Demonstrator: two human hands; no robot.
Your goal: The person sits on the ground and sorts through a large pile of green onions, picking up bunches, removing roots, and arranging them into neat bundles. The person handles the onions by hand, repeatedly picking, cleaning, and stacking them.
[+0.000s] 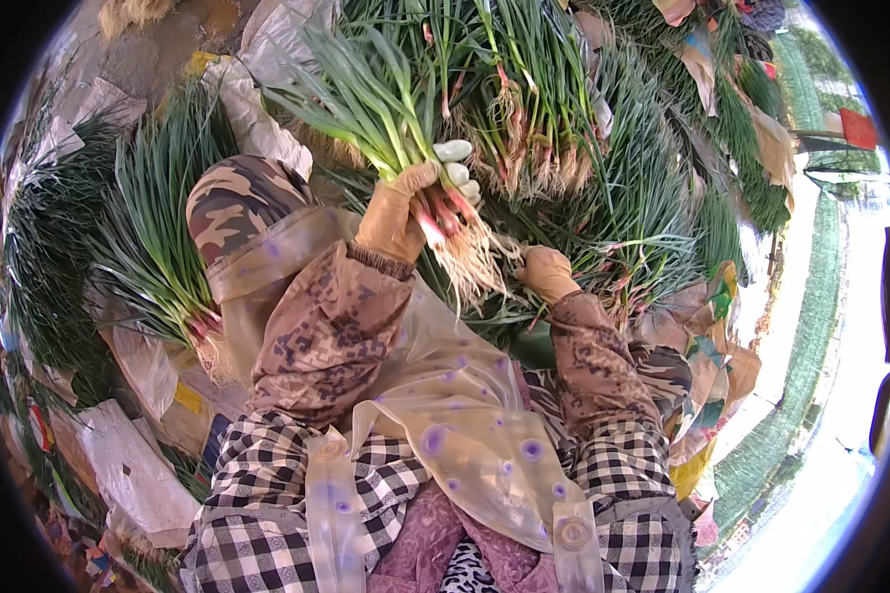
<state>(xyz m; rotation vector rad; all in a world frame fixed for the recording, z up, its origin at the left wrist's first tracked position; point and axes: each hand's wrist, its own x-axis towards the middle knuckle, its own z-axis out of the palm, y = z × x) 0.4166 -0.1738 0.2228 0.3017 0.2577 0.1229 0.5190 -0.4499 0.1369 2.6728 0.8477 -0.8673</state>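
My left hand, in a tan glove with pale finger ends, grips a bunch of green onions around its lower stalks. The leaves fan out towards the upper left. Reddish-white bases and a pale tuft of roots stick out below the grip. Beside the root ends is my right hand, gloved in tan with the fingers curled. Some root strands reach its fingertips; whether they are pinched there is hidden. Behind both hands lies a large heap of green onions with roots and leaves showing.
A rooted bundle of green onions stands left of my camouflage-covered knee. More onion leaves lie farther left. Plastic sheets and sacks cover ground at lower left. A clear spotted plastic apron spans my lap. Green netting runs along the right.
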